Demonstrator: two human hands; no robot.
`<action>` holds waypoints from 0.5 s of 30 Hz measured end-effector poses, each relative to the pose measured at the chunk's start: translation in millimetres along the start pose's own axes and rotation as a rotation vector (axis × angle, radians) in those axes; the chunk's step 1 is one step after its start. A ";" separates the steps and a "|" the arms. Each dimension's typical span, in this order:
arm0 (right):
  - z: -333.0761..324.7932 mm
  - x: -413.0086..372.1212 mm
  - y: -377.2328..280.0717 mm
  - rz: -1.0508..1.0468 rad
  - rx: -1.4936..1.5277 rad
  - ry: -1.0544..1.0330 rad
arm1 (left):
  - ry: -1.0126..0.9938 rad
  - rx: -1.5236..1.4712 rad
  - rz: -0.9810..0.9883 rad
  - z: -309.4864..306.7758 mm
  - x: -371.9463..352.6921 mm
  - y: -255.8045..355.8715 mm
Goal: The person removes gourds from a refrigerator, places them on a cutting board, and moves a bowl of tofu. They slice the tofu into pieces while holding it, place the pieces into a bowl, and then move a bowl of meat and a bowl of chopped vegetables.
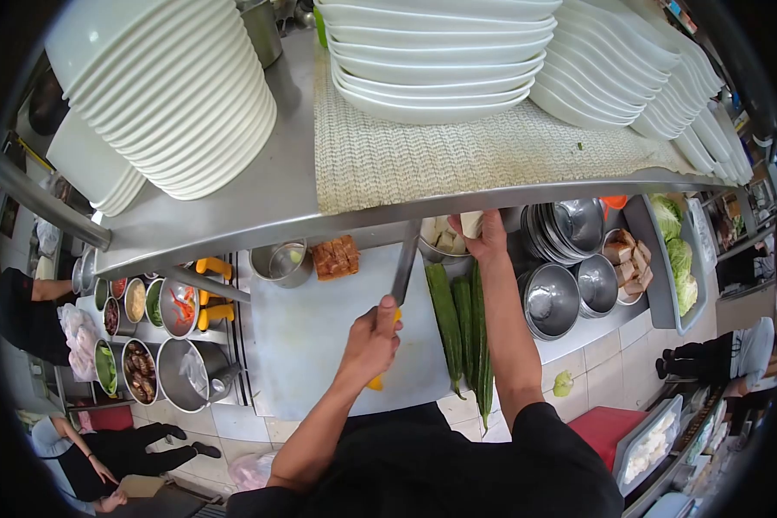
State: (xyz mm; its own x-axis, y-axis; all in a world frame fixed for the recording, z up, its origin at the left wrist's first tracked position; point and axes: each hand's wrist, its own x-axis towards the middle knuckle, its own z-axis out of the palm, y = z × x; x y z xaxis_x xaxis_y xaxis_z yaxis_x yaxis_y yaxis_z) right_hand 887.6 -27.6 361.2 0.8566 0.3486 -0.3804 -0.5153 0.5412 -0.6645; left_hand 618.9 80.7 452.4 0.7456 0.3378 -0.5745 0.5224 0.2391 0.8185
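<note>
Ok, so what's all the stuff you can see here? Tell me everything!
bowls: several stacks, white, on the top shelf
mat: one, beige, under the middle stacks
cutting board: one, white, below the shelf
long vegetables: about three, green, at the board's right edge
brown blocks: small pile, brown, at the board's far edge
steel bowls: several, silver, right of the vegetables
leafy greens: a few, pale green, in the tray
ingredient pots: several, silver, left of the board
other people: about three, mostly dark clothes, around the edges
knife: one, yellow handle, over the board
white piece: one, white, under the shelf
left hand: gripping the knife
right hand: holding the white piece
</note>
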 end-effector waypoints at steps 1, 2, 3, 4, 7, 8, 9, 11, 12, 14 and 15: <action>0.5 3.3 -0.5 0.001 -0.001 -0.001 | 0.008 -0.015 -0.017 -4.4 -5.5 -1.7; 1.1 6.1 -1.6 0.043 -0.042 0.006 | 0.016 -0.031 -0.034 -9.1 -10.7 -4.2; -1.3 9.3 -2.0 0.085 -0.083 0.013 | 0.021 -0.025 -0.032 -14.1 -15.7 -7.9; -6.3 10.2 -4.6 0.086 -0.085 0.012 | 0.022 -0.027 -0.032 -18.3 -22.3 -10.9; -16.1 5.9 -23.3 0.102 -0.114 -0.006 | 0.054 -0.057 -0.066 -32.0 -41.1 -23.0; -14.5 1.2 -32.4 0.106 -0.119 -0.007 | 0.056 -0.062 -0.068 -36.0 -46.7 -28.5; -13.7 -1.6 -42.7 0.109 -0.131 -0.039 | 0.064 -0.057 -0.062 -39.1 -51.6 -33.2; -24.3 7.4 -56.9 0.140 -0.098 -0.114 | 0.087 -0.051 -0.042 -43.1 -61.4 -38.3; -19.9 9.1 -55.0 0.139 -0.099 -0.114 | 0.085 -0.052 -0.041 -46.5 -64.1 -44.2; -10.2 12.7 -48.1 -0.132 -0.657 0.034 | 0.083 -0.039 -0.060 -55.6 -68.2 -59.4; -20.5 29.6 -41.7 -0.133 -0.655 0.035 | 0.082 -0.037 -0.059 -59.3 -70.7 -63.9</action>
State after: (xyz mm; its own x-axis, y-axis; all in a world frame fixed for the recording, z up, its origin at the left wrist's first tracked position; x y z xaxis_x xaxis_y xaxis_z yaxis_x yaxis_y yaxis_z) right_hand 935.0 -55.5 364.4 0.9179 0.2798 -0.2815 -0.2925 -0.0025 -0.9563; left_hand 508.2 95.5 440.6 0.6767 0.3950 -0.6213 0.5480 0.2934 0.7834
